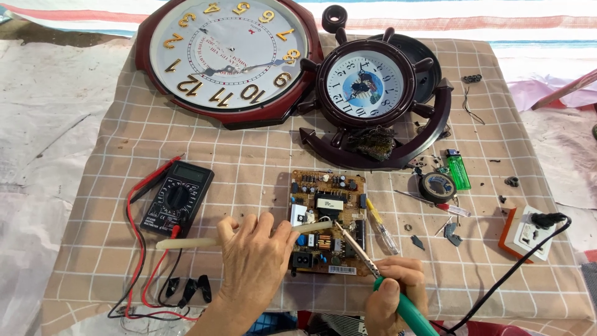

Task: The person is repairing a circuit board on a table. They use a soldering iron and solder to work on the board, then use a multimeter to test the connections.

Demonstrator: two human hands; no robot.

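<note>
Two tools converge on circuit board (pixel 328 222), lying flat mid-bench on checked cloth (pixel 249 155). Right hand (pixel 395 298), grip closed round green handle of soldering iron (pixel 373 267); long axis slants up-left, tip resting on board centre. Left hand (pixel 255 258), grip pinching pale stick (pixel 193 239), lying near level, its end reaching board's left edge. Right hand nearer board's lower edge. Multimeter (pixel 176 198) well left, untouched.

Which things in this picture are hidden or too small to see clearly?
Head view:
- Circuit board: left edge covered by the left hand.
- Soldering iron: green handle end cut off by the bottom edge, grip hidden in the right hand.
- Iron tip contact: too small to tell.
- Multimeter dial setting: too small.
</note>
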